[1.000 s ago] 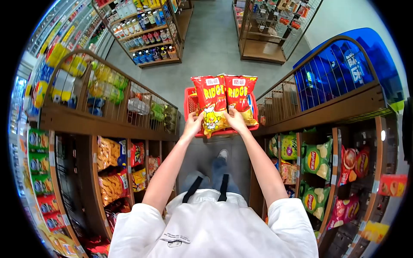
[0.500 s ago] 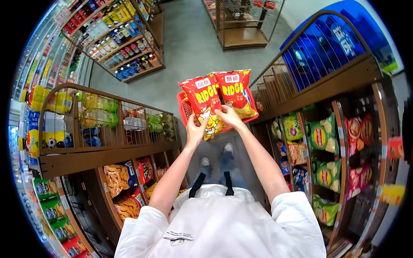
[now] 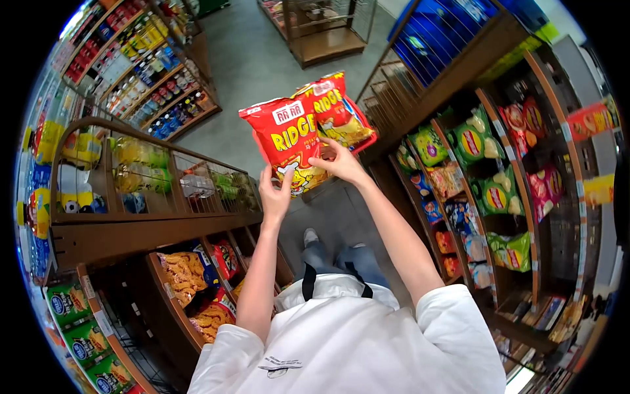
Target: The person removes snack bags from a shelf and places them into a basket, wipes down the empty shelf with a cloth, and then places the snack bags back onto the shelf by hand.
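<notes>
Our left hand (image 3: pixel 275 197) held the lower left side of the front bag (image 3: pixel 285 134), a red packet marked "RIDGE", with the thumb lying on its face and the other fingers at its edge. Our right hand (image 3: pixel 342 163) held the same bag at its lower right, the thumb and fingers set a little apart over the yellow cartoon figure, beside where it overlapped the second bag (image 3: pixel 336 111). Both hands were closed on the packet rather than spread wide, and the bag's printed top rose beyond our fingertips, tilted over to the left. The second bag stood behind and to the right of it; we could not tell whether our right fingers gripped that one too. A red basket (image 3: pixel 369 140) showed behind the bags, mostly hidden, only its right part in sight.

Compared with half a second earlier, the front bag sat higher and further left in our view and looked larger, covering more of the second bag. The basket's left side, visible then, had gone behind it. Our view had turned as well, so that the right shelf (image 3: pixel 482 98) showed more of its snack packets (image 3: pixel 497 192).
</notes>
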A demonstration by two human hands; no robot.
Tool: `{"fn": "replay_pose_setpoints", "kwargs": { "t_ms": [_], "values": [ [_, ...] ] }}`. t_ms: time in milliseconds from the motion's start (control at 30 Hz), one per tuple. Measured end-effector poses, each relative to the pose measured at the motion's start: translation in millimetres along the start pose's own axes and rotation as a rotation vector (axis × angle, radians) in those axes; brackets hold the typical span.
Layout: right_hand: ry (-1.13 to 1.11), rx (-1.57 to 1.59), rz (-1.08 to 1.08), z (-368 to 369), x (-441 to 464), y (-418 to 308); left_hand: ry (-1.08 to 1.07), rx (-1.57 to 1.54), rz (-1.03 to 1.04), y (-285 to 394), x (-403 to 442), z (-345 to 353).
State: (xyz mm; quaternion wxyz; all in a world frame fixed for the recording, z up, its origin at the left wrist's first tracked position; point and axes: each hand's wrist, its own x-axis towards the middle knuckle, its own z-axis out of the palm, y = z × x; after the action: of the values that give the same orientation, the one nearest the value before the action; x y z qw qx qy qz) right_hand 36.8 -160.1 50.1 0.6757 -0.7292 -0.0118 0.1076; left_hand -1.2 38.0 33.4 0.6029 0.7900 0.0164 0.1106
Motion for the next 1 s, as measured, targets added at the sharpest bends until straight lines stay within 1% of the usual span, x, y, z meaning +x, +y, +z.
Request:
{"fn": "replay_pose_setpoints", "kwargs": {
  "t_ms": [33, 67, 133, 167, 200, 267, 300, 333, 400, 433, 467, 500, 533, 567, 600, 633, 667, 700, 733, 767, 800, 867, 933, 967, 1000],
  "values": [
    [-0.062, 0.008, 0.049, -13.6, -11.8, -3.0, -0.09, -0.081, 0.03, 13.0, -4.6, -1.4],
    [-0.024, 0.014, 0.059, -25.5, -32.2, -3.2, -0.174, -0.097, 0.111, 19.2, -8.7, 0.2],
    [-0.02, 0.081, -0.031, -48.5, -77.4, -9.7, -0.379, -0.134, 0.112, 31.3, -21.4, 9.3],
    [-0.018, 0.074, -0.008, -62.1, -94.2, -0.5, -0.464, -0.088, 0.122, 39.4, -29.5, 16.7],
    [-0.013, 0.169, 0.0, -70.6, -119.2, -10.1, -0.495, -0.095, 0.125, 45.2, -39.5, 28.6],
    [-0.027, 0.245, 0.078, -87.3, -163.1, 7.4, -0.713, -0.076, 0.08, 53.4, -59.3, 52.7],
    [0.038, 0.216, 0.148, -94.7, -188.2, 11.7, -0.753, -0.091, 0.169, 46.3, -70.1, 69.4],
    [0.138, 0.146, 0.113, -100.0, -208.4, 30.9, -0.771, -0.092, 0.168, 51.3, -82.4, 83.0],
    [0.291, 0.191, 0.066, -107.8, -247.9, 61.5, -0.965, -0.135, -0.065, 59.3, -112.0, 105.0],
    [0.352, 0.128, 0.077, -110.1, -264.9, 80.8, -1.012, -0.146, -0.048, 56.6, -126.3, 115.9],
    [0.411, 0.064, 0.083, -112.6, -278.0, 99.9, -1.049, -0.171, -0.124, 53.5, -141.5, 124.1],
    [0.426, 0.039, 0.104, -114.9, -289.2, 117.8, -1.063, -0.17, -0.12, 49.2, -154.4, 134.2],
    [0.391, 0.042, 0.163, -117.7, -296.3, 122.7, -1.077, -0.168, -0.123, 39.7, -168.0, 143.0],
    [0.437, 0.039, 0.139, -116.1, -303.4, 127.0, -1.034, -0.253, -0.142, 29.8, -181.4, 152.4],
    [0.48, 0.03, 0.117, -114.4, -307.7, 122.6, -1.05, -0.299, -0.273, 27.2, -190.1, 157.5],
    [0.515, -0.05, 0.133, -113.0, -312.3, 131.3, -1.051, -0.311, -0.288, 12.1, -198.9, 163.5],
    [0.477, 0.007, 0.156, -113.5, -315.7, 141.4, -1.045, -0.326, -0.306, -2.7, -207.8, 168.9],
    [0.494, -0.069, 0.184, -113.2, -315.9, 145.4, -1.03, -0.332, -0.325, -7.2, -210.6, 172.9],
    [0.509, -0.146, 0.209, -113.3, -315.3, 151.3, -1.079, -0.295, -0.385, -14.1, -211.7, 177.4],
    [0.499, -0.093, 0.132, -117.4, -314.3, 166.7, -1.13, -0.26, -0.439, -22.5, -209.6, 183.8],
    [0.584, -0.335, -0.022, -120.9, -312.1, 184.0, -0.975, -0.421, -0.366, -23.3, -214.9, 194.5],
    [0.682, -0.446, -0.106, -134.1, -300.7, 223.0, -0.928, -0.42, -0.298, -62.9, -214.5, 226.9],
    [0.69, -0.425, 0.058, -157.3, -289.1, 270.2, -1.013, -0.267, -0.159, -89.7, -198.5, 265.8],
    [0.687, -0.43, 0.068, -167.9, -283.2, 310.9, -1.056, -0.221, -0.013, -128.2, -196.4, 286.4],
    [0.664, -0.442, 0.085, -178.1, -273.5, 345.9, -1.043, -0.235, -0.039, -162.1, -194.8, 310.2]
  ]
}}
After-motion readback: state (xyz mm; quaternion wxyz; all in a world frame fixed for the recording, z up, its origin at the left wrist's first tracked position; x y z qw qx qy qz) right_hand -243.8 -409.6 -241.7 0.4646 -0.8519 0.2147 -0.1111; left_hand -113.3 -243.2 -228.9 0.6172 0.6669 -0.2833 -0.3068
